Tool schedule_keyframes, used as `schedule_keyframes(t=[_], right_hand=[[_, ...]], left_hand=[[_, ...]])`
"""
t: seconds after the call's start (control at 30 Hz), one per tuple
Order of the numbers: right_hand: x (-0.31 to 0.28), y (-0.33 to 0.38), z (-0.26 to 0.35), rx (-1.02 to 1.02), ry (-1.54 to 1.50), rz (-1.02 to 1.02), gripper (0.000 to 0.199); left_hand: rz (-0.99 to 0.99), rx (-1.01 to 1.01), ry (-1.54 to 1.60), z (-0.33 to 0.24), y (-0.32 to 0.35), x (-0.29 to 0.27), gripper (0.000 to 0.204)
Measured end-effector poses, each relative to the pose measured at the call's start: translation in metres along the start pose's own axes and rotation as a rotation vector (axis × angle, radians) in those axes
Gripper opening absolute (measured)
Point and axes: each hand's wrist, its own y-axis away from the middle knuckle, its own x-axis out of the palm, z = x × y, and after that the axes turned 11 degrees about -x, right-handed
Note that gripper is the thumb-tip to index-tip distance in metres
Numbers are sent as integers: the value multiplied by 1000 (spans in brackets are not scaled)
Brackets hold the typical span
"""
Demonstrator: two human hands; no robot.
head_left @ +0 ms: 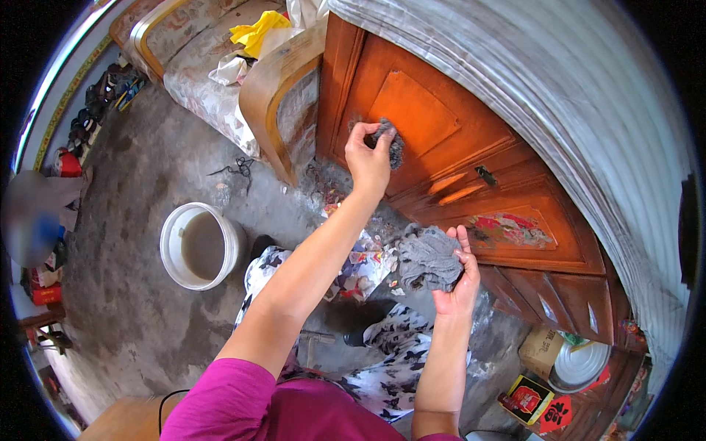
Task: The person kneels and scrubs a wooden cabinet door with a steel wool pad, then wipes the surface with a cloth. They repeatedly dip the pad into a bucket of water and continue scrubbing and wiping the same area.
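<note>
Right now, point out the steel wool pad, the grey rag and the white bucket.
steel wool pad [395,146]: head view, on the dark wad beside the left hand's fingers.
grey rag [427,257]: head view, middle of the crumpled cloth.
white bucket [172,237]: head view, on its left rim.

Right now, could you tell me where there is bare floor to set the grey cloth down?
The widest bare patch of concrete floor lies left of the white bucket, and another between it and the sofa. By the wooden door it is crowded: paper scraps and boxes.
</note>
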Motion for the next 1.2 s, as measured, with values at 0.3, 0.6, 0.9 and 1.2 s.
schedule_keyframes(t=[0.3,0.6,0.9,1.2], right_hand=[[-1,-8,13,-99,-343,102,47],[-7,-16,-6,222,-313,202,36],[17,-3,4,-82,2,-201,45],[23,-3,1,-36,-16,-120,45]], left_hand=[[-17,-246,35,4,0,-6,21],[17,15,-13,9,3,2,23],[-10,-3,-92,1,10,-2,20],[-120,-294,-4,9,-3,-6,17]])
